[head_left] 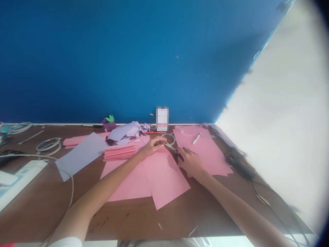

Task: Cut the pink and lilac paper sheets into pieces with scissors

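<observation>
My left hand (153, 146): fingers drawn together, reaching toward the scissor blades; whatever they pinch is too small for me to tell.
My right hand (189, 161): clamped on the black handles of the scissors (178, 156), just beside my left fingertips.
Scissors: held above the pink paper sheets (164, 181), with their narrow metal blades pointing toward my left hand.
Paper pot: a small purple paper pot (109, 125) stands at the back of the table, with a green paper leaf (110, 118) rising from its top.
Upright box: a pale box (162, 119) stands against the wall, its front too blurred to read.
Table: the table (123, 219) is brown wood, with small pale scraps near its front edge.
Room: a deep blue wall (128, 61) meets a white wall (277, 103) at a sharp diagonal.
Paper: a flat lilac sheet (81, 156) lies left of a stack of pink strips (119, 152); crumpled lilac paper (125, 132) sits behind them.
Other things: a white marker (196, 138) lies on a pink sheet (203, 154), a white cable (48, 145) lies coiled at left, and a dark corded tool (239, 163) lies blurred at right.
</observation>
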`<state>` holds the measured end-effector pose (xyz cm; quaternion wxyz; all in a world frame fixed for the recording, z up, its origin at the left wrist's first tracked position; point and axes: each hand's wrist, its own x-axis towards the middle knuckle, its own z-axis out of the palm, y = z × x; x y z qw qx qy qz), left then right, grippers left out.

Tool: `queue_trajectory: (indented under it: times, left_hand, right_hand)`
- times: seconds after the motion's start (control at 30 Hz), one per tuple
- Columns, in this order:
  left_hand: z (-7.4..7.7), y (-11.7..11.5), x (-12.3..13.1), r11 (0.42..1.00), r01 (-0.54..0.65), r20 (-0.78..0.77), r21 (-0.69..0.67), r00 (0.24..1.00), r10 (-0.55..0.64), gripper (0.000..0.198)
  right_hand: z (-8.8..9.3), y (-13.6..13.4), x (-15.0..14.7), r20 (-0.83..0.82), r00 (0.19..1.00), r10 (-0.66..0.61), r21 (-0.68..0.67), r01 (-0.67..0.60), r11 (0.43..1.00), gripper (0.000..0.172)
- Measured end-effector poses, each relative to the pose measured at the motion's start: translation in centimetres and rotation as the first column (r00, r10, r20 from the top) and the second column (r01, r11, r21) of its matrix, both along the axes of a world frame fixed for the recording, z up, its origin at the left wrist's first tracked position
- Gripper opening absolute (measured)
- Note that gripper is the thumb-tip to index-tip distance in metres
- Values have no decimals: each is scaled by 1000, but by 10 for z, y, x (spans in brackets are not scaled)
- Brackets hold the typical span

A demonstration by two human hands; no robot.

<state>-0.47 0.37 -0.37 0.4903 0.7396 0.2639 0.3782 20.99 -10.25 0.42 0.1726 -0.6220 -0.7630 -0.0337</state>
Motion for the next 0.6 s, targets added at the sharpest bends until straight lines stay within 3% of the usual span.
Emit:
queue_trajectory:
  times: [0.23,0.43,0.6]
  left_hand:
    - [3,-2,-1,995,-92,73,-36,993,95,30]
    - [-1,2,0,978,-139,111,-157,981,158,46]
    - [-1,3,-1,980,-184,79,-75,979,190,34]
  right_hand:
    - [1,0,-1,-1,996,-92,-43,92,995,28]
    - [3,1,4,-66,988,-142,-54,139,989,26]
    - [0,4,5,-148,977,-154,-39,150,988,27]
